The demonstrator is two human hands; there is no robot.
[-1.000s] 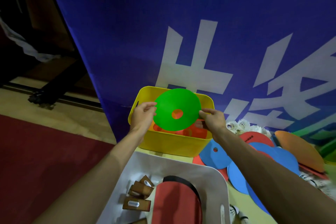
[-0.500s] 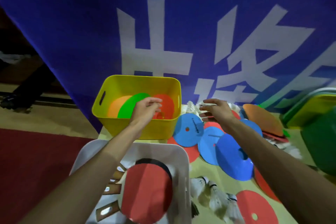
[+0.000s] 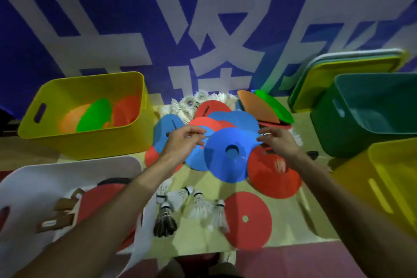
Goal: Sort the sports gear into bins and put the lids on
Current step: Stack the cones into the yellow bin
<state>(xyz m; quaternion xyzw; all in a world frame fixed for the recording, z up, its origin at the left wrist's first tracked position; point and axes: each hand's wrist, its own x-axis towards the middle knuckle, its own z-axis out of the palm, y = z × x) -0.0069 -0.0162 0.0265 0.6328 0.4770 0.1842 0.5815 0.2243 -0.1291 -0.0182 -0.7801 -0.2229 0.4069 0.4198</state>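
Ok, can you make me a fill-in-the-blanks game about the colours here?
The bin holding the green disc is ___.
The middle disc between the left hand and right hand is ___.
The paddles lie in a tub coloured ___.
Missing words: yellow, blue, white.

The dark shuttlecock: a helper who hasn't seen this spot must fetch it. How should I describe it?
Start at the white bin at the near left, the one holding red paddles. Just beyond its right wall a short row of shuttlecocks lies on the tan surface; the dark shuttlecock is at the left end, beside the bin. Its feathers are brown-black, its neighbours' all white.
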